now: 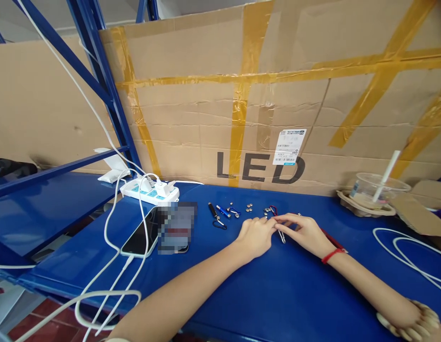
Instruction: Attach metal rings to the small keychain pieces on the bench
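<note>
Touching over a blue tabletop (299, 289), left hand (256, 237), right hand (308, 233), both grips unclear, taped cardboard (192, 128) behind.

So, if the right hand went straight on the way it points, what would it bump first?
Probably the left hand: the right hand points at it and is touching or nearly so, though depth and anything hidden between are unclear.

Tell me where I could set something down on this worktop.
Bare worktop lies between the forearms, nearest you, and between the right forearm and looped white cable. It's crowded left, with the power strip and smartphones, and beyond the left hand, with small silver discs and a blue penlight.
</note>
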{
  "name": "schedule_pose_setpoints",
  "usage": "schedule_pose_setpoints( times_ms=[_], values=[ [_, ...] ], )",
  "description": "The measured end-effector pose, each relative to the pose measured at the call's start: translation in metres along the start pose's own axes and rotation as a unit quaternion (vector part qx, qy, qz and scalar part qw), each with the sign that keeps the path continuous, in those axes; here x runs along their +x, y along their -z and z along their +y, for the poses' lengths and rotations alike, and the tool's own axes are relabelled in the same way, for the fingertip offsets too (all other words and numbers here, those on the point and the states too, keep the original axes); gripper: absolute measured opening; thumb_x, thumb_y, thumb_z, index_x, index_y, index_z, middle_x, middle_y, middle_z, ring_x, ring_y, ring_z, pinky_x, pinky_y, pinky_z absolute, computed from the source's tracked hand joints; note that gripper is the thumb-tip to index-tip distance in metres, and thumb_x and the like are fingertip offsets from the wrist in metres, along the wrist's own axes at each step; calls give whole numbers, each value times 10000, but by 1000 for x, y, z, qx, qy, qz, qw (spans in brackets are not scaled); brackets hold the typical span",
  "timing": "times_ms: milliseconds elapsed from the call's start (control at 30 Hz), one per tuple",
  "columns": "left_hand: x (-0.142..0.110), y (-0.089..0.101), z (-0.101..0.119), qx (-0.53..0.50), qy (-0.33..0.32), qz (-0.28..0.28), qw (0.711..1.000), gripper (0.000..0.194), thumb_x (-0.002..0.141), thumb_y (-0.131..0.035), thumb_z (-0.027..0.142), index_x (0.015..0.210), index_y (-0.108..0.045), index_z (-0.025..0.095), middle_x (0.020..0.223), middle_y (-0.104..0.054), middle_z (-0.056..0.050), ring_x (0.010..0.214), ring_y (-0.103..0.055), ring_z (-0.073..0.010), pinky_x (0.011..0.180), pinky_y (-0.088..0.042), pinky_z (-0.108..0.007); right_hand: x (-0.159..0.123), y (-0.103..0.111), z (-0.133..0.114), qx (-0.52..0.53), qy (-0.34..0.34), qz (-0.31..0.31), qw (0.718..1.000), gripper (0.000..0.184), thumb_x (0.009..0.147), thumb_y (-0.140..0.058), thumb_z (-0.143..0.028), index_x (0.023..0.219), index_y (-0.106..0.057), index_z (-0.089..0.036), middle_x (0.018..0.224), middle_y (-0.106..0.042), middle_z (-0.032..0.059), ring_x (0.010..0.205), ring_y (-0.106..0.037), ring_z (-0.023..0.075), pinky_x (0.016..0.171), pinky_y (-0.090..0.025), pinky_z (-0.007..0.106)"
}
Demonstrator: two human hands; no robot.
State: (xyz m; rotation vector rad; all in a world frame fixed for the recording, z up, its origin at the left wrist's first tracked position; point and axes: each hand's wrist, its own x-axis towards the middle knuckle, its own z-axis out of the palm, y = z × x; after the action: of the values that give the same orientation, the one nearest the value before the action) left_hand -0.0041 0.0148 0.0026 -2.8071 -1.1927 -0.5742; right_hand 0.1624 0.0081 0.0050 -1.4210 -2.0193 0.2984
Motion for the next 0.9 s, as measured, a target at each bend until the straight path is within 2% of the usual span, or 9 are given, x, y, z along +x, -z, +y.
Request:
schedule_pose_setpoints(
  times_ms=[200,400,733,900],
  values=[
    [-1,1,-3,-15,7,2,1000,271,887,-266,257,1029,-484,182,940,-594,-28,820,-554,-190,696,-448,-324,4,-4,-1,52,-38,-52,997,405,751,-468,-477,954,-616,-159,801,-655,60,670,-586,173,560,-448,251],
    [-2,0,-4,-7,7,0,1000,277,891,-266,267,1047,-480,186,924,-593,-32,825,-552,-173,725,-442,-306,3,-3,-5,56,-39,-46,997,394,728,-502,-469,934,-616,-154,802,-655,49,674,-595,158,611,-475,244],
    [-4,0,-3,13,-16,10,1000,232,835,-341,178,1012,-490,182,947,-581,-21,835,-525,-176,701,-448,-307,-2,0,-12,-64,12,-12,998,377,706,-526,-499,939,-609,-215,723,-654,6,610,-606,145,558,-483,234],
    [-4,2,0,17,-16,13,1000,235,830,-334,169,1014,-479,154,951,-585,-19,837,-518,-180,708,-447,-314,-5,-2,-10,-62,28,-10,998,382,768,-450,-483,1010,-583,-218,829,-659,21,684,-624,158,535,-492,224]
  ],
)
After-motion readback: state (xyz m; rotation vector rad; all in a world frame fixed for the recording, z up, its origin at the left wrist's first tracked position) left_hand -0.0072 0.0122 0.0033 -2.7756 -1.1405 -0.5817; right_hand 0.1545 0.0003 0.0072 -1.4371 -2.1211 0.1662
